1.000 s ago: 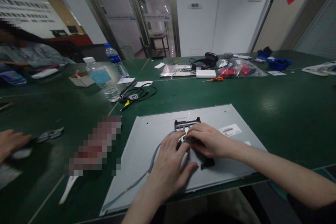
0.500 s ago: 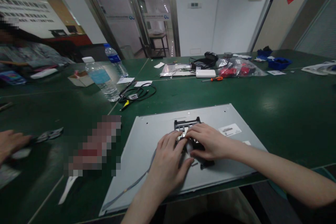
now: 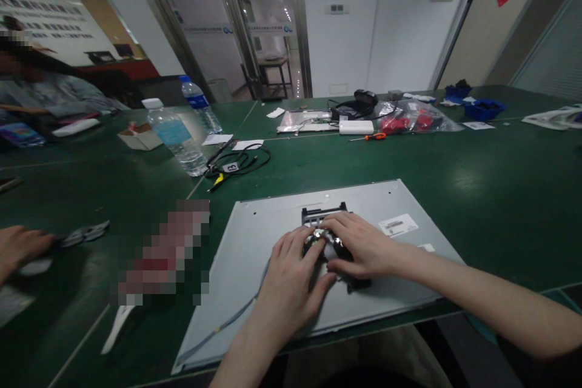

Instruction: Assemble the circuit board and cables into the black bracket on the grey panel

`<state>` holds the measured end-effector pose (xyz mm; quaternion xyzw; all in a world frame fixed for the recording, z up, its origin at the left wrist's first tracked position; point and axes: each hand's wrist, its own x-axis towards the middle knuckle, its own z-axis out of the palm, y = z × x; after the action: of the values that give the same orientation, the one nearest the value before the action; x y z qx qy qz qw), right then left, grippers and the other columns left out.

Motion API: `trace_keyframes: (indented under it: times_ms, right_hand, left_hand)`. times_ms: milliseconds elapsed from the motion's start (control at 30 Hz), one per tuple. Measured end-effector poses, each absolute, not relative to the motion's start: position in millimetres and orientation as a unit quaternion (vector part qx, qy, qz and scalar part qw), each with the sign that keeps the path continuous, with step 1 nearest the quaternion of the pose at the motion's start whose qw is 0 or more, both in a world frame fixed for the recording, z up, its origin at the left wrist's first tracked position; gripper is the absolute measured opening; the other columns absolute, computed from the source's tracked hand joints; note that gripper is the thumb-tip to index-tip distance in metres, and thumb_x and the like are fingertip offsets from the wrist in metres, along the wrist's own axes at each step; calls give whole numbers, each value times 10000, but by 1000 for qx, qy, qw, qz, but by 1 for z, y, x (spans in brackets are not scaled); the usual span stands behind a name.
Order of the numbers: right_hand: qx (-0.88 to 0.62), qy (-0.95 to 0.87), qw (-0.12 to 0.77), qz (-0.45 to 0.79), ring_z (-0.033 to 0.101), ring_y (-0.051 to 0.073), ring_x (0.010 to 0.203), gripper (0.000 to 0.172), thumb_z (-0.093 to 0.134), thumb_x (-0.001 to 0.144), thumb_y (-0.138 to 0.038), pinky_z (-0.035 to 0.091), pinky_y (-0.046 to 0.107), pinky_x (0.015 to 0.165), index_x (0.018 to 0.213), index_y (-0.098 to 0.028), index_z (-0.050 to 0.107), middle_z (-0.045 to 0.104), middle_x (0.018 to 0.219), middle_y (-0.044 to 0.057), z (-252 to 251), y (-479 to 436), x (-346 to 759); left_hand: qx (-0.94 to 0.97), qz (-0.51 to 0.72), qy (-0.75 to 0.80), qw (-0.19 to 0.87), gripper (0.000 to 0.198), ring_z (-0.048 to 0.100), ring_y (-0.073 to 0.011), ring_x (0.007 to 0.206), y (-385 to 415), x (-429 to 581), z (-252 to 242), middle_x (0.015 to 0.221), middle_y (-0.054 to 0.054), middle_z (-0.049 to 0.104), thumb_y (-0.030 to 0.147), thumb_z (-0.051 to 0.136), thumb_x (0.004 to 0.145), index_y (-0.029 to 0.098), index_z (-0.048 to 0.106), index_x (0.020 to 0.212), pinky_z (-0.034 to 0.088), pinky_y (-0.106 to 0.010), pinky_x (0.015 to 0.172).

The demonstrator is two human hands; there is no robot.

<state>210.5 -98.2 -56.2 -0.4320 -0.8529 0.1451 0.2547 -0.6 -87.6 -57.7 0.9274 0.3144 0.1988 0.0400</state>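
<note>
A light-grey flat metal panel [image 3: 364,200] lies on the table in front of me. A black slotted bracket [image 3: 325,212] sits near its middle, partly covered by my hands. Between my fingers is a small shiny dark part [image 3: 324,235] with a pale rounded piece; its exact kind is hard to make out. My left hand [image 3: 293,270] grips it from the left, its fingers curled. From the right, my right hand [image 3: 359,245] closes on the same part with thumb and fingers. A grey cable [image 3: 222,325] runs from under my left hand to the panel's near-left corner.
Two water bottles [image 3: 177,136] and a coiled black cable [image 3: 243,163] stand or lie at the far left. An orange-handled screwdriver [image 3: 375,136], a white box [image 3: 356,127] and a plastic bag with red items [image 3: 413,120] lie farther back. Another person's hand [image 3: 22,248] is at the left.
The shiny part has turned slightly between my fingers, so more of its bright surface shows. Both hands stay in almost the same place.
</note>
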Motion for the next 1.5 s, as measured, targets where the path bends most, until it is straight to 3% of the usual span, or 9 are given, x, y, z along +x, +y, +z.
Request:
trace_keyframes:
  times_ms: [533,767,967,1500]
  right_hand:
    - [-419,-864,223,168,363,320,1311,839,693,750,-384,310,518,1086,1457,-173,292,412,1418,163,-54,-99,217]
    - [-442,-838,267,176,457,289,1221,609,632,851,-346,357,487,1047,1389,-198,389,518,1328,138,-51,-98,216]
    - [-447,-843,251,161,470,292,1206,632,638,836,-322,368,490,1031,1393,-180,376,535,1298,154,-55,-97,214]
    - [-436,-858,227,152,413,308,1262,713,652,812,-331,343,511,1065,1432,-173,336,463,1371,164,-55,-97,218]
  left_hand:
    - [931,197,307,33,504,428,-318,1277,-87,-2,-56,1369,-103,502,384,656,847,208,513,1298,355,-541,1078]
    - [931,199,305,41,518,443,-317,1267,-87,-3,-56,1352,-106,522,381,669,836,202,515,1297,358,-539,1079]
    - [934,204,293,33,444,468,-296,1265,-86,-3,-57,1329,-95,565,347,636,858,198,541,1265,346,-536,1097]
    - [940,193,280,27,468,470,-288,1285,-86,-1,-58,1367,-101,547,371,616,873,189,509,1290,329,-524,1112]
